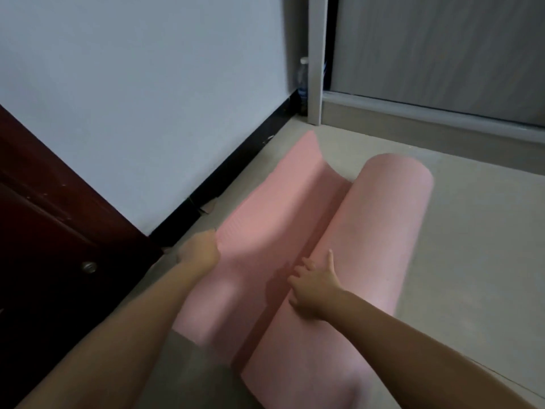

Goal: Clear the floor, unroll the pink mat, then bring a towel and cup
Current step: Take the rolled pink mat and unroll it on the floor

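The pink mat [368, 246] lies on the grey floor, partly unrolled. Its thick roll runs from bottom centre up to the right, and a short curled free flap [265, 219] spreads to the left toward the wall. My left hand [199, 250] is closed on the flap's left edge. My right hand [314, 284] rests flat on the roll's near side, fingers spread, by the crease where flap and roll meet. No towel or cup is in view.
A white wall with a black skirting board [236, 169] runs close along the mat's left. A dark red door [53, 231] stands at the left. A plastic bottle [303, 81] sits in the far corner beside a grey frame and sliding panel [442, 54]. Bare floor [472, 231] lies to the right.
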Motion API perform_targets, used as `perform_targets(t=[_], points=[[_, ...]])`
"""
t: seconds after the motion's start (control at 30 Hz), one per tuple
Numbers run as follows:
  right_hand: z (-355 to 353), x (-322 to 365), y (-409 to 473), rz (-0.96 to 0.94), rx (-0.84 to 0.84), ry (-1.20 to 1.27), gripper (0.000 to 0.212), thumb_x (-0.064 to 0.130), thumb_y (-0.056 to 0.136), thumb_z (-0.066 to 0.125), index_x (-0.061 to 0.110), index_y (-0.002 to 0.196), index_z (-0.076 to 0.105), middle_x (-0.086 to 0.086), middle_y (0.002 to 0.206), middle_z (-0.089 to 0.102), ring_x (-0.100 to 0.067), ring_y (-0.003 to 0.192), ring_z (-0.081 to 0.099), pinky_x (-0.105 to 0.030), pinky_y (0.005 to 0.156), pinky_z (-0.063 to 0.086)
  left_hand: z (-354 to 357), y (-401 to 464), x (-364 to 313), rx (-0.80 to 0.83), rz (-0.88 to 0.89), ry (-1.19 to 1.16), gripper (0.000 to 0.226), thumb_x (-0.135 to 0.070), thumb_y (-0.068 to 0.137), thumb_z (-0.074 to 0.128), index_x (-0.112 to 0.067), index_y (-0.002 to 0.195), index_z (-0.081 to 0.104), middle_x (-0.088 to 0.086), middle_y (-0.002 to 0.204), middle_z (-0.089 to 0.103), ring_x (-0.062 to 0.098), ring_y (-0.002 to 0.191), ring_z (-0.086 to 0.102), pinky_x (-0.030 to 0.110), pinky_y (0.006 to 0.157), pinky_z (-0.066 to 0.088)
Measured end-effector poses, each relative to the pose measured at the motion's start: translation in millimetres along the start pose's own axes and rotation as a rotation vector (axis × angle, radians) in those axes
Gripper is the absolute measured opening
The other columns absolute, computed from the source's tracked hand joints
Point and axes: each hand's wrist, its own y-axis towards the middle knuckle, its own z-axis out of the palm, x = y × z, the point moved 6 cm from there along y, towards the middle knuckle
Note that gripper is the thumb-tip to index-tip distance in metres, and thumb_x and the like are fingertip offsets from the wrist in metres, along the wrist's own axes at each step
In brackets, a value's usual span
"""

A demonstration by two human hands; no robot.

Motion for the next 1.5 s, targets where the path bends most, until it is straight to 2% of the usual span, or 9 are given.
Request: perform_targets(t=[0.13,0.27,0.4,0.6,0.8,1.13,1.27,1.37,1.5], points=[[1,24,25,-0.049,0.032,-0.029,0.046,0.03,0.094,0.044,0.016,0.138,0.043,-0.01,0.145,0.046,-0.028,0.14,0.031,-0.076,0.105,-0.008,48,-3,13,-0.049,0.101,0.279,0.067,-0.014,0.088,0.047,-0.024,0.149,0.02,0.015,0.152,0.029,0.034,0.139,0.031,0.05,0.11,0.03],[8,28,29,-0.121,0.138,-0.069,0.047,0.02,0.089,0.043,0.021,0.136,0.046,-0.007,0.138,0.054,-0.029,0.135,0.038,-0.079,0.101,-0.01,151,-42,-41,0.449,0.407,0.186,0.069,-0.05,0.092,0.041,-0.032,0.152,0.009,0.008,0.163,0.001,0.036,0.149,-0.003,0.066,0.115,0.006],[4,16,17,-0.098,0.193,-0.081,0.042,0.029,0.088,0.036,0.022,0.122,0.06,-0.008,0.132,0.057,-0.034,0.128,0.04,-0.078,0.103,0.003,173,-67,-66,0.64,0.22,0.071,0.078,-0.047,0.091,0.046,-0.029,0.152,0.002,0.019,0.16,-0.015,0.046,0.145,-0.014,0.065,0.114,0.012],[14,-30,-19,0.027,0.196,-0.249,0.042,0.03,0.096,0.041,0.014,0.134,0.049,-0.01,0.14,0.05,-0.03,0.125,0.048,-0.053,0.106,0.029,145,-73,-85,0.591,0.156,0.175,0.07,-0.019,0.095,0.046,-0.015,0.153,0.007,0.027,0.158,0.0,0.046,0.144,0.014,0.063,0.113,0.024],[29,-103,-98,0.115,0.177,-0.211,0.044,0.032,0.092,0.046,0.013,0.131,0.051,-0.012,0.141,0.041,-0.032,0.127,0.039,-0.062,0.104,0.029,135,-98,-140,0.493,0.181,0.158,0.058,-0.011,0.093,0.036,-0.009,0.148,0.023,0.02,0.156,0.02,0.037,0.145,0.02,0.061,0.113,0.019],[59,-238,-259,0.486,0.231,-0.009,0.034,0.015,0.093,0.045,0.018,0.127,0.049,-0.007,0.127,0.058,-0.029,0.113,0.058,-0.034,0.083,0.044,112,-270,-384,0.819,0.455,-0.758,0.035,-0.02,0.098,0.039,-0.007,0.124,0.057,0.013,0.108,0.064,0.028,0.098,0.063,0.024,0.076,0.042],[65,-263,-284,0.53,0.068,0.001,0.04,0.015,0.092,0.048,0.017,0.132,0.048,-0.012,0.139,0.043,-0.031,0.13,0.04,-0.047,0.103,0.038,119,-303,-415,0.845,0.457,-0.764,0.027,-0.002,0.093,0.042,-0.019,0.084,0.061,-0.009,0.073,0.053,0.01,0.071,0.05,0.007,0.051,0.041],[97,-265,-291,0.419,0.149,0.036,0.046,0.031,0.098,0.04,0.026,0.143,0.038,-0.008,0.156,0.021,-0.031,0.146,0.012,-0.073,0.108,0.017,134,-321,-435,0.925,0.38,-0.679,0.024,-0.009,0.097,0.042,-0.018,0.116,0.054,0.004,0.11,0.059,0.021,0.102,0.058,0.032,0.079,0.047],[153,-310,-347,0.629,0.245,0.156,0.058,0.045,0.097,0.039,0.025,0.149,0.023,-0.003,0.162,0.001,-0.036,0.148,-0.009,-0.077,0.102,0.023,145,-320,-467,0.859,0.387,-0.575,0.03,-0.01,0.092,0.04,-0.018,0.119,0.051,0.008,0.102,0.053,0.023,0.092,0.05,0.024,0.055,0.038]])
